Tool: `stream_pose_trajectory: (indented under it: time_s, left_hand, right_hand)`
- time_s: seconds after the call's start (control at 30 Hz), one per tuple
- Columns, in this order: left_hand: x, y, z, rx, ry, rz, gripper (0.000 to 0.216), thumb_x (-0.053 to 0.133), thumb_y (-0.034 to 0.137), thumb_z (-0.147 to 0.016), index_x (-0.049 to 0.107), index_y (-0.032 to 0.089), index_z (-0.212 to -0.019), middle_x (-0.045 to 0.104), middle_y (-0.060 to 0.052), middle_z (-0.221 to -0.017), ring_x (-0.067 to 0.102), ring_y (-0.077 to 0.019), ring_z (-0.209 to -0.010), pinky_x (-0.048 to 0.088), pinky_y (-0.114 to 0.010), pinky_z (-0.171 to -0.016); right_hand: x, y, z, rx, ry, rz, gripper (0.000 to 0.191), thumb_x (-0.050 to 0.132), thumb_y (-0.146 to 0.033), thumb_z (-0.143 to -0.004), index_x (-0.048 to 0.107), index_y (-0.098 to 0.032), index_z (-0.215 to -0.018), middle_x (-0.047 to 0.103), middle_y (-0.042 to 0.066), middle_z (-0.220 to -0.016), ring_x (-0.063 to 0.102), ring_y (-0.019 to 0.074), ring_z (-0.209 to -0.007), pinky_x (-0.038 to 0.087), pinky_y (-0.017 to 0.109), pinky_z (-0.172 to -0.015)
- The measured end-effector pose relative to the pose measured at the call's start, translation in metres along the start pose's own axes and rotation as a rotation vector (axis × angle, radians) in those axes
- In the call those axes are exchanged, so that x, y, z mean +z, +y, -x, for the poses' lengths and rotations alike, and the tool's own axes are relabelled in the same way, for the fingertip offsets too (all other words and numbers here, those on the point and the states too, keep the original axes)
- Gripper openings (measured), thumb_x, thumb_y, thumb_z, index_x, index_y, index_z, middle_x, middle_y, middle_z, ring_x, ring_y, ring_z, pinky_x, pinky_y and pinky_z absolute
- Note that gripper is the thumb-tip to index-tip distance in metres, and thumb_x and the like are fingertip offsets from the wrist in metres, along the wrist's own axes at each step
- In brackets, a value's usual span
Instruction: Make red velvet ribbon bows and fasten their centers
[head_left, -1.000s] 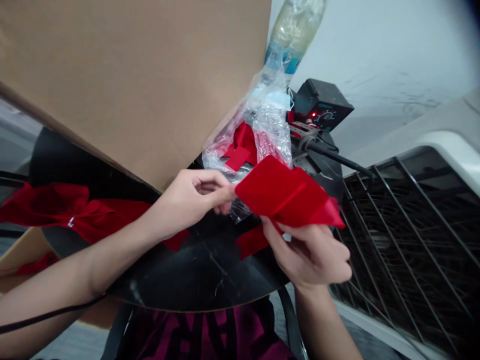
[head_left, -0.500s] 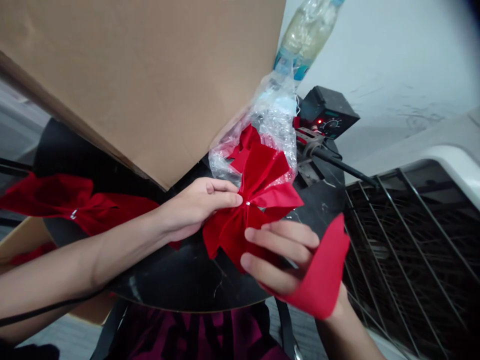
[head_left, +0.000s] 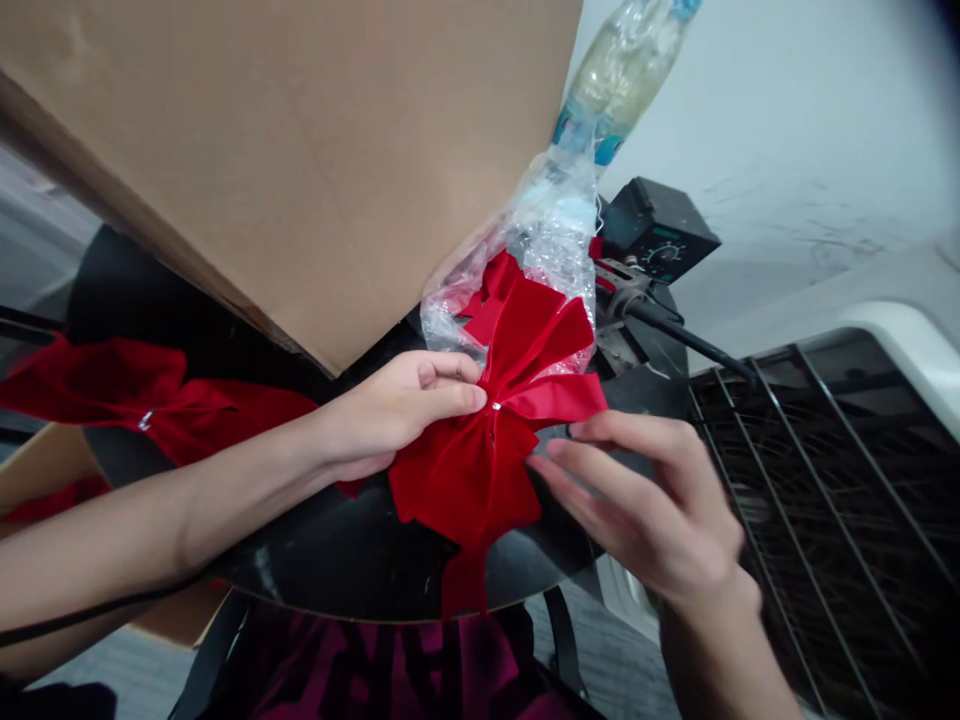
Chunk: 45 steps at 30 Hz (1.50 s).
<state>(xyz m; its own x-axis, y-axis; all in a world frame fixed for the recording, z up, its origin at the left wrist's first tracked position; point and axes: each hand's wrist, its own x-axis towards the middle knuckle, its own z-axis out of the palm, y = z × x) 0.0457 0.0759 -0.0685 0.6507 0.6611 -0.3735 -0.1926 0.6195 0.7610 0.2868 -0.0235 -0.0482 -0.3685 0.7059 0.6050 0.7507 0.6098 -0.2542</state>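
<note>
A red velvet bow (head_left: 465, 470) with a small silvery tie at its middle is held over the round black table. The thumb and fingers of my left hand (head_left: 390, 410) pinch it at the knot. Its loops fan out on both sides, and one tail hangs past the table's front edge. Beside the bow's right loop is my right hand (head_left: 652, 500), its fingers stretched out and apart. The index fingertip is close to that loop's lower edge; whether it touches I cannot tell. On the left of the table, a second red bow (head_left: 150, 400) lies partly behind my left forearm.
A large cardboard box (head_left: 315, 180) takes up the back left. Behind the held bow lies a clear plastic bag (head_left: 555, 235) with red pieces, near a bottle (head_left: 622, 80). A black control box with a dial (head_left: 664, 235) and a barred heater or fan (head_left: 795, 450) are on the right.
My right hand has moved right, out from under the red tail that lay across it. That tail now hangs down. My left hand keeps its pinch. The control box's red light has gone off.
</note>
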Motion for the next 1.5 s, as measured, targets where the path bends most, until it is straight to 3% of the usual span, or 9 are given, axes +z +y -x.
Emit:
stream_pose_trajectory:
  time_s: [0.1,0.3,0.43,0.53,0.77,1.0,1.2,1.4,1.5]
  left_hand:
    - [0.0,-0.001,0.0,-0.038,-0.024,-0.004,0.03,0.093,0.022,-0.071,0.067,0.015,-0.083,0.072,-0.001,-0.075,0.069,-0.0127,-0.067,0.053,-0.02,-0.065]
    - [-0.004,0.003,-0.003,-0.099,-0.074,-0.17,0.02,0.09,0.019,-0.074,0.072,0.013,-0.082,0.073,-0.002,-0.076,0.066,-0.0107,-0.067,0.051,-0.019,-0.066]
    - [-0.007,0.004,-0.002,-0.059,-0.042,-0.258,0.039,0.084,0.017,-0.081,0.065,0.019,-0.115,0.068,0.004,-0.071,0.061,-0.0081,-0.058,0.047,-0.017,-0.059]
    - [-0.006,0.004,0.0,0.007,-0.008,-0.245,0.05,0.082,0.019,-0.085,0.052,0.026,-0.125,0.066,0.007,-0.072,0.061,-0.0075,-0.058,0.047,-0.016,-0.059]
    - [-0.006,0.007,0.003,0.029,-0.012,-0.272,0.069,0.095,0.02,-0.07,0.056,0.029,-0.126,0.065,0.006,-0.081,0.069,-0.0119,-0.07,0.056,-0.022,-0.068]
    - [-0.011,0.006,0.002,0.073,-0.036,-0.484,0.061,0.09,0.015,-0.071,0.056,0.027,-0.121,0.066,0.005,-0.08,0.071,-0.013,-0.077,0.059,-0.024,-0.08]
    - [-0.005,0.008,0.005,0.047,-0.005,-0.369,0.065,0.092,0.017,-0.07,0.058,0.028,-0.124,0.066,0.005,-0.083,0.073,-0.0138,-0.08,0.059,-0.024,-0.075]
    - [-0.002,0.005,0.004,0.201,-0.004,-0.517,0.055,0.087,0.016,-0.074,0.056,0.025,-0.118,0.071,0.005,-0.082,0.076,-0.0135,-0.082,0.061,-0.025,-0.085]
    - [-0.004,0.002,0.004,0.279,-0.009,-0.617,0.051,0.083,0.015,-0.076,0.055,0.026,-0.117,0.073,0.005,-0.08,0.079,-0.0177,-0.083,0.064,-0.027,-0.082]
  right_hand:
    - [0.018,0.006,-0.018,-0.215,-0.007,0.035,0.026,0.077,-0.009,-0.09,0.077,-0.023,-0.111,0.08,0.006,-0.113,0.074,0.0219,-0.095,0.064,0.036,-0.083]
    - [0.008,0.01,-0.036,-0.4,-0.288,-0.028,0.021,0.057,-0.008,-0.101,0.073,-0.011,-0.115,0.076,0.017,-0.13,0.072,0.0308,-0.12,0.063,0.046,-0.092]
    - [0.006,0.013,-0.041,-0.434,-0.391,-0.039,0.029,0.046,-0.009,-0.106,0.073,-0.012,-0.115,0.076,0.016,-0.129,0.074,0.0288,-0.119,0.065,0.044,-0.095]
    - [0.012,0.013,-0.042,-0.438,-0.348,0.023,0.027,0.047,-0.009,-0.105,0.073,-0.01,-0.114,0.077,0.017,-0.124,0.075,0.0298,-0.113,0.065,0.044,-0.092]
    - [0.024,0.018,-0.036,-0.419,-0.243,-0.014,0.021,0.058,-0.007,-0.1,0.071,-0.01,-0.117,0.078,0.018,-0.122,0.074,0.0284,-0.114,0.066,0.043,-0.097]
    - [0.022,0.014,-0.039,-0.384,-0.326,-0.001,0.022,0.054,-0.009,-0.103,0.07,-0.006,-0.117,0.077,0.017,-0.121,0.074,0.0277,-0.11,0.065,0.042,-0.096]
    - [0.02,0.012,-0.038,-0.401,-0.297,0.056,0.023,0.055,-0.004,-0.1,0.068,-0.001,-0.119,0.076,0.021,-0.123,0.072,0.0313,-0.113,0.063,0.045,-0.098]
    - [0.026,0.016,-0.031,-0.29,-0.31,-0.096,0.027,0.064,-0.001,-0.096,0.066,-0.003,-0.123,0.074,0.019,-0.124,0.069,0.0284,-0.115,0.061,0.043,-0.102]
    - [0.027,0.014,-0.031,-0.219,-0.345,-0.122,0.029,0.061,0.002,-0.096,0.064,-0.005,-0.124,0.074,0.017,-0.121,0.068,0.0266,-0.114,0.06,0.042,-0.102]
